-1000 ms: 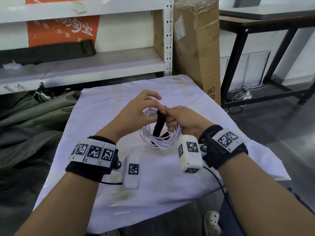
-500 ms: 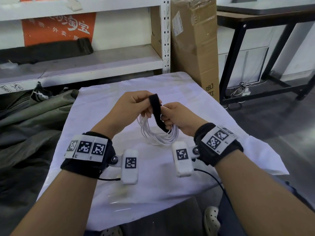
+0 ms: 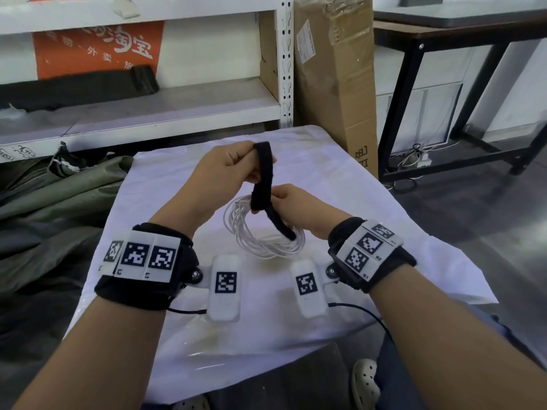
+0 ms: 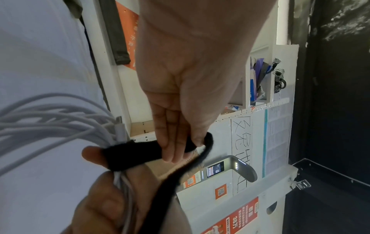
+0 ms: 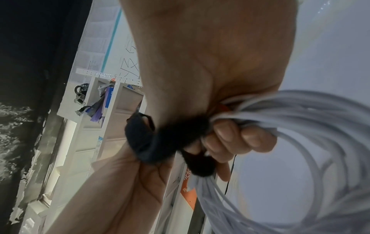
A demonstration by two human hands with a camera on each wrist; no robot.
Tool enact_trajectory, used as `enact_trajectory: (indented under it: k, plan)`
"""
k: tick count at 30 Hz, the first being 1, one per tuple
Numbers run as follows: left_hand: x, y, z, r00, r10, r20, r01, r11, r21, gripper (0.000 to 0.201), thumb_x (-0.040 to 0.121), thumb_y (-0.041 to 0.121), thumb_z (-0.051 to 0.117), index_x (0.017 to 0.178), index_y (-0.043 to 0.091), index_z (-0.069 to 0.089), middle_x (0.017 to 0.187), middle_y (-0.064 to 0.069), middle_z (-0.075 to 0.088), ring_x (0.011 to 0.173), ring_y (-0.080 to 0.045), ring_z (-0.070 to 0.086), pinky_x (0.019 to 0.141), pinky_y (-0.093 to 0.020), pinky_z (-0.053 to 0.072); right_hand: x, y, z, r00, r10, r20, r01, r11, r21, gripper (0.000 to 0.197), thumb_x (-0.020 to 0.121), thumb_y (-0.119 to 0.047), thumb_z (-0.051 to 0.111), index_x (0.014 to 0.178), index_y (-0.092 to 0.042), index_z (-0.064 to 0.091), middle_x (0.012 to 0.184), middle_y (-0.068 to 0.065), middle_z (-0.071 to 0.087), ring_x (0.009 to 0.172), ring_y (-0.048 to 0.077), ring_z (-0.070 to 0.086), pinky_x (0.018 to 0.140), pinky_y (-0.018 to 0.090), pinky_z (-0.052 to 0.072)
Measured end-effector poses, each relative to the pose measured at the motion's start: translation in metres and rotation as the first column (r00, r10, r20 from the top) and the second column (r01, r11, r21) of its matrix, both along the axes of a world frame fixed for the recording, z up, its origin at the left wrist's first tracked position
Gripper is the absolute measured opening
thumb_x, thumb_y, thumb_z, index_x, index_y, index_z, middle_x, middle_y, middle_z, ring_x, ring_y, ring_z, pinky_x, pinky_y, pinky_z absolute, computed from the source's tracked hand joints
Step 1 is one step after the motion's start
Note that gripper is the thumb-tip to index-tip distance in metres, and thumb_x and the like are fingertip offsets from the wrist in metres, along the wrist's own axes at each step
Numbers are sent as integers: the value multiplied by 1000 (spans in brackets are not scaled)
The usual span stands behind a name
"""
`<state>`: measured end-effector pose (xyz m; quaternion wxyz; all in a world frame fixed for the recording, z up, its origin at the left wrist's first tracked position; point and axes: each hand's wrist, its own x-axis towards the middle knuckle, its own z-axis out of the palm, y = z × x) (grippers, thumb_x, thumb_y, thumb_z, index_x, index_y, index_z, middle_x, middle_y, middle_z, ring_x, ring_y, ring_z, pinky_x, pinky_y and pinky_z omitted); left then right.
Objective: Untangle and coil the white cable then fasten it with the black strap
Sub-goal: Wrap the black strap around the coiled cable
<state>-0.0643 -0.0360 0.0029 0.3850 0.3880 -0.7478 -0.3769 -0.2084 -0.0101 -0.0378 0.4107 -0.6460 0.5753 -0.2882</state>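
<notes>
Head view. One white cable (image 3: 263, 232), coiled in several loops, hung in the air over the white-covered table (image 3: 355, 202), near its middle and well in from every edge. One black strap (image 3: 262, 176) ran from the left hand (image 3: 225, 170), which pinched its upper end, down across the coil. The right hand (image 3: 299, 205) gripped the coil's top together with the strap. One cardboard box (image 3: 334, 84) stood just beyond the table's far right corner; one white shelf unit (image 3: 148, 113) stood behind.

Left wrist view. One strap (image 4: 130, 155) was wrapped round the bundled loops (image 4: 50, 123), its free tail folded over the left fingers (image 4: 170, 142).

Right wrist view. The right fingers (image 5: 236, 137) were curled round the loops (image 5: 300, 126) and the strap (image 5: 160, 142); the left hand (image 5: 130, 182) held the strap's loop.
</notes>
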Motion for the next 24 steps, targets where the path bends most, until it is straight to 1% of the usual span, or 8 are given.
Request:
enact_trajectory:
  k: [2, 4, 7, 12, 17, 18, 22, 24]
  plan:
    - [0, 0, -1, 1000, -4, 12, 4, 999, 33, 26, 100, 18, 44, 97, 16, 70, 79, 4, 71, 84, -16, 69, 78, -18, 53, 0, 1, 3, 996, 17, 85, -22, 998, 55, 33, 98, -14, 39, 99, 7, 63, 55, 1, 40, 47, 15, 35, 48, 23, 31]
    - [-1, 1, -2, 1000, -6, 12, 5, 998, 56, 25, 100, 19, 45, 99, 15, 70, 82, 3, 72, 84, -11, 70, 79, -15, 52, 0, 2, 4, 986, 42, 162, -57, 994, 88, 28, 97, -12, 39, 94, 2, 63, 54, -1, 36, 47, 14, 31, 49, 24, 29]
    - [-2, 3, -1, 999, -16, -32, 19, 993, 114, 24, 99, 19, 46, 100, 12, 69, 83, -1, 73, 84, -12, 70, 82, -19, 54, 0, 3, 4, 981, 56, 188, -74, 993, 91, 22, 96, -12, 41, 91, -3, 60, 55, -1, 36, 48, 14, 31, 51, 25, 29]
    - [-5, 5, 2, 1000, 22, 18, -24, 995, 99, 21, 96, 16, 48, 97, 12, 69, 86, -3, 74, 76, -3, 67, 68, -12, 44, 0, 8, 6, 985, 87, 147, -97, 993, 60, 22, 99, -12, 40, 89, -6, 60, 55, -2, 40, 49, 14, 34, 52, 24, 32]
    - [-2, 3, 0, 999, -33, -24, 37, 982, 185, 19, 96, 13, 49, 103, 10, 67, 96, -6, 74, 89, -16, 68, 98, -41, 48, 0, 9, 6, 983, 102, 154, -113, 991, 66, 23, 96, -12, 42, 84, -10, 61, 59, 0, 40, 53, 15, 34, 55, 25, 33]
    - [-2, 3, -2, 999, -34, -33, 39, 980, 197, 20, 97, 13, 49, 104, 8, 66, 97, -8, 74, 90, -17, 68, 98, -40, 49, 0, 9, 6, 982, 105, 158, -117, 990, 73, 21, 95, -12, 43, 85, -8, 60, 59, 0, 39, 53, 15, 33, 55, 26, 33]
    - [-5, 2, -5, 995, -31, -97, 55, 966, 253, 25, 100, 19, 45, 100, 5, 66, 102, -12, 72, 94, -20, 68, 81, -21, 54, 0, 8, 6, 978, 120, 173, -138, 986, 94, 16, 92, -15, 44, 85, -6, 54, 59, 0, 37, 52, 15, 32, 54, 26, 32]
    - [-5, 2, -4, 993, -34, -111, 63, 961, 269, 28, 101, 20, 42, 100, 6, 66, 104, -12, 72, 98, -21, 68, 80, -21, 54, 0, 9, 6, 979, 120, 167, -138, 985, 99, 23, 94, -22, 45, 85, -4, 55, 61, 0, 39, 51, 14, 32, 54, 25, 33]
